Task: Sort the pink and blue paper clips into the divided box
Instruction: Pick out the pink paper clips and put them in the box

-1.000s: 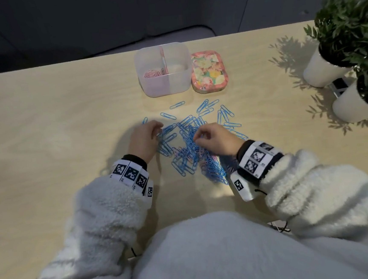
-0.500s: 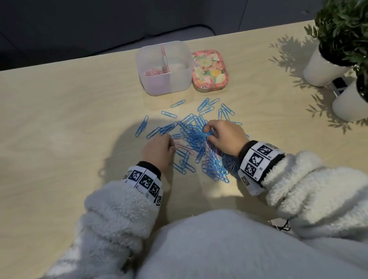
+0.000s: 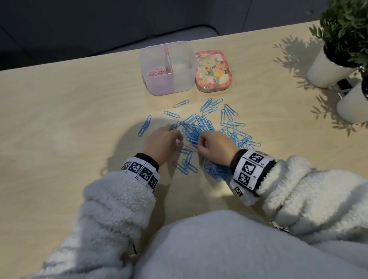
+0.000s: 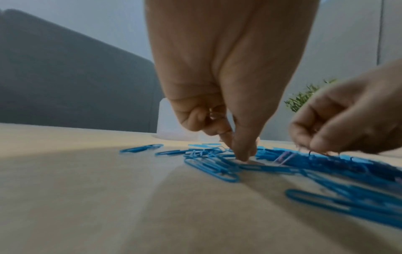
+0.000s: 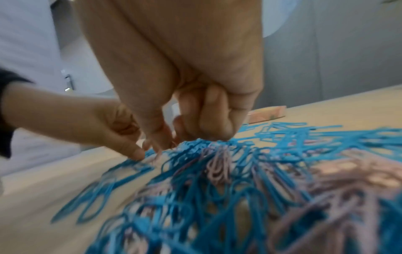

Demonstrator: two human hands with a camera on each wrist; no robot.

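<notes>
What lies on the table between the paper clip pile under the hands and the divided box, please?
In the head view, a few loose blue clips on bare table lie between the pile and the divided box.

Seen from above, a person in fluffy white sleeves works both hands at the middle of a pale wooden table (image 3: 43, 120), the left hand (image 3: 162, 142) and right hand (image 3: 216, 146) close together with curled fingers in a scattered pile of blue paper clips (image 3: 202, 128). Beyond the pile, at the far side, stands a clear divided box (image 3: 169, 82) with pink paper clips (image 3: 155, 72) in its left compartment, and just right of it lies a floral lid (image 3: 213, 70). Two potted plants in white pots (image 3: 326, 71) stand at the right edge.
</notes>
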